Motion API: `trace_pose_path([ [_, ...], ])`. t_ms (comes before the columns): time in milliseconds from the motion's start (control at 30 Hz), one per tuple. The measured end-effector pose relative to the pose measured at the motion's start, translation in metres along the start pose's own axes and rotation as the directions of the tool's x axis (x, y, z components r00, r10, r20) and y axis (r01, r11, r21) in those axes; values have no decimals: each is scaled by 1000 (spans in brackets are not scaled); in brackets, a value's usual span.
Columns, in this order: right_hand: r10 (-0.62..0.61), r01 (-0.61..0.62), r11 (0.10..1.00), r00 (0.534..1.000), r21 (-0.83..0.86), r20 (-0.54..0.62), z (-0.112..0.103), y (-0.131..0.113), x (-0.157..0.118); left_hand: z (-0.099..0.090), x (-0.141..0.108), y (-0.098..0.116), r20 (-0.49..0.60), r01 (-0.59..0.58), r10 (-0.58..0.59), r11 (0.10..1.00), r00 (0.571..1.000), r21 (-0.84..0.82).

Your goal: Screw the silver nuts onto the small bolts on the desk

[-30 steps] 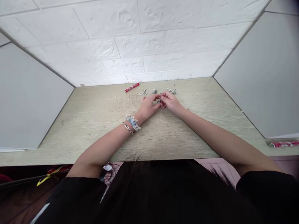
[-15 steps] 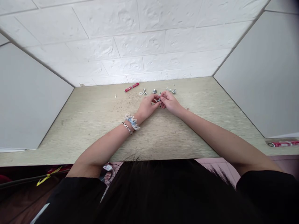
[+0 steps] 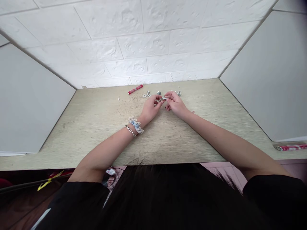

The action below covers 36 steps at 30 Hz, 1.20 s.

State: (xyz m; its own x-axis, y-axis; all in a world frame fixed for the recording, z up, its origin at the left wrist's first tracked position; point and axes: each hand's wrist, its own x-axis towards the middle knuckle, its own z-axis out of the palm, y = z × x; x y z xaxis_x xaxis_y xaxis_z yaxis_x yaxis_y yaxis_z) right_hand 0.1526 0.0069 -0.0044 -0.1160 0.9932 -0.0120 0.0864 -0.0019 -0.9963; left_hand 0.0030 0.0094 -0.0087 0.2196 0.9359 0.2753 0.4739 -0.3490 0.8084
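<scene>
Between my fingertips, a little above the table, lies a small silver bolt [image 3: 164, 98], roughly level. The fingers and thumb of my left hand [image 3: 151, 108] pinch its left end. At its other end, the thumb and fingers of my right hand [image 3: 177, 103] close on it. Whether a nut or washer sits on the bolt is too small to tell. Just behind my hands lie a flat washer [image 3: 144, 95], an upright-looking bolt [image 3: 148, 93], a nut [image 3: 149, 95] and a round metal fastener [image 3: 159, 93]. Another fastener [image 3: 179, 93] shows past my right hand, which partly hides small parts there.
A red tube [image 3: 135, 89] lies near the white brick wall [image 3: 134, 48]. A second red tube [image 3: 291, 147] rests at the far right. Grey panels [image 3: 31, 99] stand at both sides of the wooden table [image 3: 96, 111]. A small pale scrap [image 3: 118, 98] lies at left.
The bolt has turned from a slanted, more upright pose to nearly level between my fingers. My right hand's fingers have shifted slightly upward and cover more of the parts behind.
</scene>
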Motion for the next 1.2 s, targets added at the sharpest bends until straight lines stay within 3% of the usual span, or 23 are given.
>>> trace_pose_path([
  [200,-26,26,1000,996,3,-85,0,4,1,2,2,-7,34,-55,52,993,998,102],
  [400,-87,87,995,996,-39,-3,0,9,2,1,1,-5,69,-82,74,989,995,122],
  [567,-104,103,993,995,-55,-7,0,14,-1,-1,0,-2,85,-89,78,988,993,130],
  [833,-259,239,916,966,-322,-20,2,13,-5,-2,-1,0,72,-85,77,990,994,110],
  [1000,-329,323,868,943,-378,50,2,11,-4,-4,-1,4,-28,18,-11,964,1000,265],
  [1200,-313,315,862,947,-398,71,1,12,-6,-5,-5,4,53,59,-87,914,995,402],
])
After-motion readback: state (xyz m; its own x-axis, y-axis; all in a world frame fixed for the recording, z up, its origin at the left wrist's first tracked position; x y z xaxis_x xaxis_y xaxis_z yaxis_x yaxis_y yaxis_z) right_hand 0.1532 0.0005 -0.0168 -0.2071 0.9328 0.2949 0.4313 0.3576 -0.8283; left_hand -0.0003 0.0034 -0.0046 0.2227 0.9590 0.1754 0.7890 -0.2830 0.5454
